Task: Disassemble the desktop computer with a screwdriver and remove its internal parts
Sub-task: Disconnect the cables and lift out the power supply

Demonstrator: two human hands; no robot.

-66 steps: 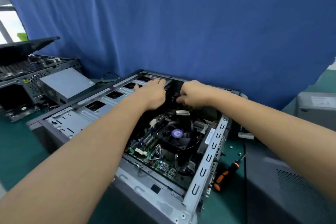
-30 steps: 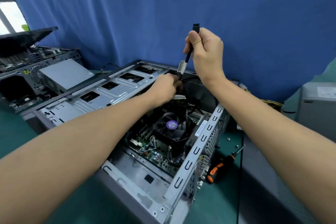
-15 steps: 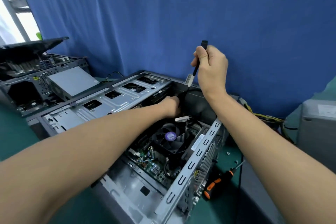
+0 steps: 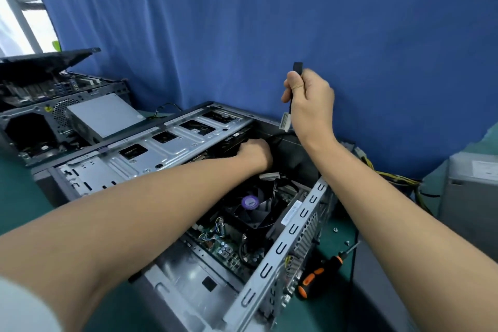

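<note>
Now: R hand (image 4: 310,100) raised above open PC case (image 4: 167,153), clenched round black cable (image 4: 297,67), plug end up. L hand (image 4: 253,155) deep in case; grip hidden, can't tell. Screwdriver (image 4: 320,275) flat on bench (image 4: 16,197), just beside case's right wall.

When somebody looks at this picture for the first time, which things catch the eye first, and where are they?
The right hand, raised above the open computer case, grips a black cable near its plug end. The left hand reaches into the far part of the case, behind the black fan with a purple sticker. An orange and black screwdriver lies on the green table, right of the case.
</note>
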